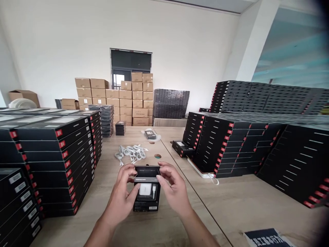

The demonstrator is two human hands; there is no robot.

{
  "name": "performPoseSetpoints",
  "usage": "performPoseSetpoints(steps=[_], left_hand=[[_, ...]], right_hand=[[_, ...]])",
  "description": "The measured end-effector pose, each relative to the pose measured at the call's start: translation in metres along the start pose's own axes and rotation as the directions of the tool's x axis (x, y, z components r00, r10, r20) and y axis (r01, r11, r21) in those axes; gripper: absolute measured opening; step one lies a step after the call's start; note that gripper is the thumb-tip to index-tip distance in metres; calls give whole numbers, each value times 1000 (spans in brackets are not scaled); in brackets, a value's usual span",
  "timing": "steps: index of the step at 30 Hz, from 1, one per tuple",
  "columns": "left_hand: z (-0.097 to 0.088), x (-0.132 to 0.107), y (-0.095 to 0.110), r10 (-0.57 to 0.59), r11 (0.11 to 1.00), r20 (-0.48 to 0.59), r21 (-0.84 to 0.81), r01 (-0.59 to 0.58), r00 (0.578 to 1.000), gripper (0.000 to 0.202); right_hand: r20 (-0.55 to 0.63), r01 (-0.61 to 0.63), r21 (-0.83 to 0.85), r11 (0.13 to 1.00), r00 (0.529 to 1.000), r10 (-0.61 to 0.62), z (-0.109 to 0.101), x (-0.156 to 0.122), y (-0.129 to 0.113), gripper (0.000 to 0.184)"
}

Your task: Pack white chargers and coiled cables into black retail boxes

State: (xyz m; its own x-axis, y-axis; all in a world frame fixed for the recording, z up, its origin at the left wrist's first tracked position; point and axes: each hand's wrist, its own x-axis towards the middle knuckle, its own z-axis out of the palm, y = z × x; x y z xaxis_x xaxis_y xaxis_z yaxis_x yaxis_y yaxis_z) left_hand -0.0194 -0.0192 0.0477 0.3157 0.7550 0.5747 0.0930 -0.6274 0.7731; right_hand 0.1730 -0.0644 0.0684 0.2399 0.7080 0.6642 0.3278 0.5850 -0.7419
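A small black box [145,206] stands upright on the wooden table in front of me, its top open and its dark inside partly visible. Its front carries a picture of a white charger and a cable. My left hand [125,192] grips the upper left edge, thumb on the front and fingers at the side and back. On the opposite side, my right hand [174,188] holds the upper right edge between thumb and fingers. Just beyond the box lies a loose heap of white cables [132,153]. What the box holds is hidden.
Tall stacks of black boxes rise at the left [51,164] and right [218,144]. Farther back are a plastic-wrapped black box [149,134] and a short black stack [120,128]. Cardboard cartons [125,103] stand by the wall. A printed sheet [267,238] lies near right.
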Motion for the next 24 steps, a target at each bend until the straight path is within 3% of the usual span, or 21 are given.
performPoseSetpoints(steps=[2,5,8,11,15,18,24], left_hand=[[-3,0,3,15,997,33,70,-18,999,19],[-4,0,5,112,988,9,107,-113,994,13],[0,0,5,95,995,-56,-36,-98,994,9],[1,-1,6,61,990,-72,-125,-69,996,22],[-5,2,9,137,989,-17,-47,-138,990,19],[-6,4,10,150,988,-48,-24,-151,988,19],[-1,3,10,210,976,-97,82,-203,973,21]], right_hand=[[62,65,-87,994,996,-60,-2,1,-2,4],[90,96,-130,987,992,-85,-3,1,-6,9],[60,66,-106,992,996,-59,-2,-1,-8,5],[24,-3,-19,1000,1000,3,0,-3,-8,14],[89,-35,-10,999,995,36,0,-1,-11,10],[158,-10,-32,999,987,15,0,2,-12,9],[147,-94,81,992,986,81,-1,7,-12,10]])
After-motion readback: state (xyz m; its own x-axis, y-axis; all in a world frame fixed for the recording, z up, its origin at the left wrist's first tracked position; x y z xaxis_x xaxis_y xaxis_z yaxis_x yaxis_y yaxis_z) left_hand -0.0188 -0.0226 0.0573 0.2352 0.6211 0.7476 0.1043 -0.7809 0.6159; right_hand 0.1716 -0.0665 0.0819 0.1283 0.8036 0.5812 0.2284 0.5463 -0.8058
